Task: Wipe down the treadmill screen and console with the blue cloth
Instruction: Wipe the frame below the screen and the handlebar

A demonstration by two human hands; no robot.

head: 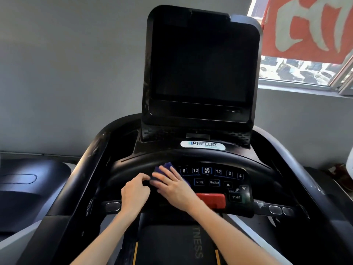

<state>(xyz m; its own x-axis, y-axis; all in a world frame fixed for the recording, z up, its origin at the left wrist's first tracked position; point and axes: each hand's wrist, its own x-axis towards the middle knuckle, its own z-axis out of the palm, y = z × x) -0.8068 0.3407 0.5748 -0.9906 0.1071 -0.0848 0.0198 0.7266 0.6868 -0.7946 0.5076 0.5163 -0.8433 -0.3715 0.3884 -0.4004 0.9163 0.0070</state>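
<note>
While the right hand (173, 185) lies flat with straight fingers on the blue cloth (166, 166), it presses that cloth onto the console (133, 169), up and to the left of the red stop button (212, 200). Most of the cloth is under the palm; a dark blue fold pokes out past the fingertips, and a sliver shows at the wrist side.

Now the left hand (134, 192), further left of the stop button: fingers curled, thumb and forefinger reaching right to the cloth's near edge. Touching it? Pinching it? Cannot tell from this angle.

Just above the stop button sit the MODE key (199, 182) and the PROGRAM key (214, 182), both uncovered, with the fan key (207, 170) higher up in the row of numbers. To the right of the stop button, right beside it, the START key (236, 197). Higher above the button comes the white PRECOR badge (202, 145), and well above that the screen (200, 64), dark and upright, neither hand near it.

Below the stop button, between the two forearms, the treadmill belt (172, 245) runs toward the camera. Far up and to the right of the button there is a window (298, 71), with an orange banner (309, 25) hanging across its top.
</note>
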